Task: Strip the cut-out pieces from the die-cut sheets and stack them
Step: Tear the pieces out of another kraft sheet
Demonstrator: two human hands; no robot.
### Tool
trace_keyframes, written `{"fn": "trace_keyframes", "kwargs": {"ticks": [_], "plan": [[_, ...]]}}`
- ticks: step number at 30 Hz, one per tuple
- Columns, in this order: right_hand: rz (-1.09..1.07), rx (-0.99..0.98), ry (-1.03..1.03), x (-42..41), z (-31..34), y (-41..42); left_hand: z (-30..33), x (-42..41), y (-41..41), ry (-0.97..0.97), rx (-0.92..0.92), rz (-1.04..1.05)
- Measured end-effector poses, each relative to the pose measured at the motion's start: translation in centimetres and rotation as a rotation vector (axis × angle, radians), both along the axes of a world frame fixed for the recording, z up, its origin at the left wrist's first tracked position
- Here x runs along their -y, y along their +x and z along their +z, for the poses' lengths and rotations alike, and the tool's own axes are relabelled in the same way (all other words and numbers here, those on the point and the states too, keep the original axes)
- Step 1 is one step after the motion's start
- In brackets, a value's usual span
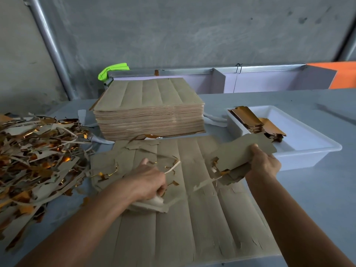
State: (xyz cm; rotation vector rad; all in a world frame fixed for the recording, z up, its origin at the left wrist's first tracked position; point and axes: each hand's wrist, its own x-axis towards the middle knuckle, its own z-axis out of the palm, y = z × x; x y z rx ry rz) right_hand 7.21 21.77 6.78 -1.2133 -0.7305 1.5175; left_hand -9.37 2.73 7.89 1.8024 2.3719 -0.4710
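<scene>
Nearest, torn sheets (192, 218); left hand (148, 182) grips scrap, right hand (264, 164) grips freed pieces (244, 153). Tray (308, 151) barely filled; tall stack (150, 112) remains.

Soft, even daylight fills the scene, moderately bright with a cool grey cast. Shadows are faint and diffuse: a thin one lies under the sheet stack (149, 110), and a pale one inside the white tray (308, 151). Gold foil in the scrap pile (36, 160) throws small orange glints. The left hand (148, 182) is smeared by motion blur, as are the strips around it. The wide lens bows the pipe (52, 47) and the wall edges. Fine detail looks soft and slightly compressed throughout.
</scene>
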Motion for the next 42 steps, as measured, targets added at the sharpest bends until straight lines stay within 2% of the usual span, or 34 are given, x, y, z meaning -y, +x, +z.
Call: {"fn": "trace_keyframes", "kwargs": {"ticks": [3,4,7,12,15,18,21,23,29,31,36,40,42], "plan": [[0.004,0.013,0.045,0.6,-0.2,-0.5,-0.5,-0.8,0.8,0.134,-0.048,-0.058],[0.010,0.011,0.056,1.0,-0.3,-0.9,-0.7,-1.1,1.8,0.227,-0.007,-0.059],[0.011,-0.006,0.060,2.1,-0.6,-2.0,-1.6,-2.4,6.4,0.461,0.267,0.072],[0.016,-0.021,0.035,2.8,-0.8,-2.6,-4.4,-3.3,9.6,0.733,0.386,0.256],[-0.007,-0.003,0.019,2.1,-0.9,-1.6,-4.7,-2.3,8.3,0.764,0.460,0.117],[-0.033,0.028,0.001,1.3,-0.7,-0.6,-4.3,-0.3,7.3,0.704,0.546,-0.093],[-0.019,0.065,0.038,0.6,-0.8,0.2,-4.7,1.3,6.1,0.637,0.457,-0.238],[0.018,0.069,0.060,0.5,-0.7,0.5,-5.2,2.3,5.4,0.634,0.405,-0.236],[0.235,0.090,0.087,1.2,-1.0,0.1,-6.1,2.5,4.2,0.909,0.461,0.272],[0.269,0.092,0.108,1.4,-1.1,-0.1,-6.0,1.9,3.9,0.959,0.546,0.355],[0.338,0.093,0.168,1.4,-1.2,0.0,-6.3,1.7,3.6,1.049,0.929,0.540],[0.380,0.082,0.215,1.5,-1.7,0.1,-6.4,2.1,3.6,1.131,0.949,0.577],[0.408,0.088,0.242,1.7,-1.7,0.3,-6.7,1.8,3.3,1.228,0.949,0.757]]}}
